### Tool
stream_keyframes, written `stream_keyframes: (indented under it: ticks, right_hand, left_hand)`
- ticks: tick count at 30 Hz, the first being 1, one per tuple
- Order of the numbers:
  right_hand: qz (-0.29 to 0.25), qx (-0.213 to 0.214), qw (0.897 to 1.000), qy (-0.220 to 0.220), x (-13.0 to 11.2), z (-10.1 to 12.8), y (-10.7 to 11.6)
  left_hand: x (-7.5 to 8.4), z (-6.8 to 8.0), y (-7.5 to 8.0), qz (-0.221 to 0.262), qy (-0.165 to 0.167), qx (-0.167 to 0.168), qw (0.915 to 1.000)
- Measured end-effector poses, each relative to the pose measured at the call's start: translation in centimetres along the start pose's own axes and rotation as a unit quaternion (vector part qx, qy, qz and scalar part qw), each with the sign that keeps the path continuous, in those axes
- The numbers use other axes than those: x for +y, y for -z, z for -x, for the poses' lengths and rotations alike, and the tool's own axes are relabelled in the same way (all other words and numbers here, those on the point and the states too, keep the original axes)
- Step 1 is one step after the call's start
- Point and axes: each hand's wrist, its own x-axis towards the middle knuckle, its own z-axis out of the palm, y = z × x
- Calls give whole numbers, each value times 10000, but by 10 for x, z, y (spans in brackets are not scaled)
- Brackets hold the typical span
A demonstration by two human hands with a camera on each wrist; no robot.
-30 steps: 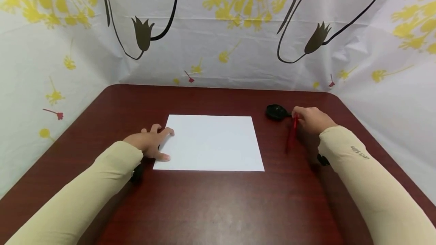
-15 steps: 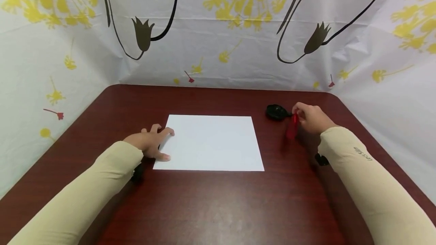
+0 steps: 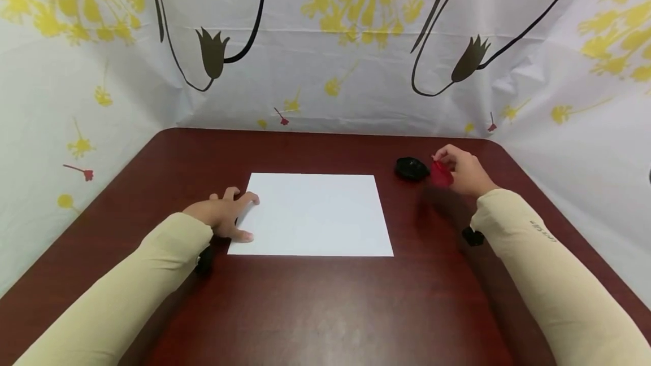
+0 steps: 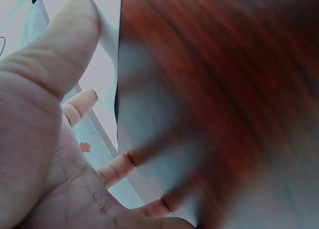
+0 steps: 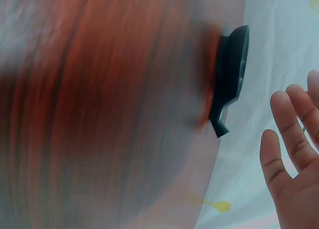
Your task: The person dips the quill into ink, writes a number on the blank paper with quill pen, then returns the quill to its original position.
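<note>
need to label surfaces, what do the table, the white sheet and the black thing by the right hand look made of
Table: dark red-brown wood or wood-look laminate, glossy; grain streaks and soft glare show.
White sheet: likely paper, matte, thin and flat.
Black thing: probably hard plastic, smooth with a slight sheen.

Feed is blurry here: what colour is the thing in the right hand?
Red, held by the right hand; the head view shows it best.

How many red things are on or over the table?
1: a blurred red thing held in the right hand, beside the black object. None shows elsewhere on the table.
</note>
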Motion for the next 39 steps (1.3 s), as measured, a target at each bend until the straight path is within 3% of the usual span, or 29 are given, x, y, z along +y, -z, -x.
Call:
stream_keyframes:
  ticks: [6,13,16,21,24,27,31,39]
  right_hand:
    - [-172,158,9997,6,-2,-3,1]
    - [-1086,212,9938,70,-2,-7,-5]
    - [-1243,294,9918,91,-1,-8,-7]
    - [-1418,479,9886,-187,-2,-7,-10]
    - [-1789,657,9808,-407,-5,-6,-10]
    - [-2545,862,9617,-535,-6,-5,-12]
    - [-3724,1170,9187,-599,-3,-5,-13]
    - [-4847,1366,8548,-1253,-5,-4,-9]
  left_hand:
    - [-1,-1,1,66,-42,-22,10000]
    - [-1,0,0,54,-2,-33,10000]
    - [-1,0,0,63,5,-35,10000]
    - [-1,-1,0,86,35,-48,9999]
    - [-1,0,0,82,44,-53,9999]
    - [-1,0,1,89,51,-60,9999]
    - [-2,0,1,130,61,-48,9999]
    - [-2,-1,1,125,57,-44,9999]
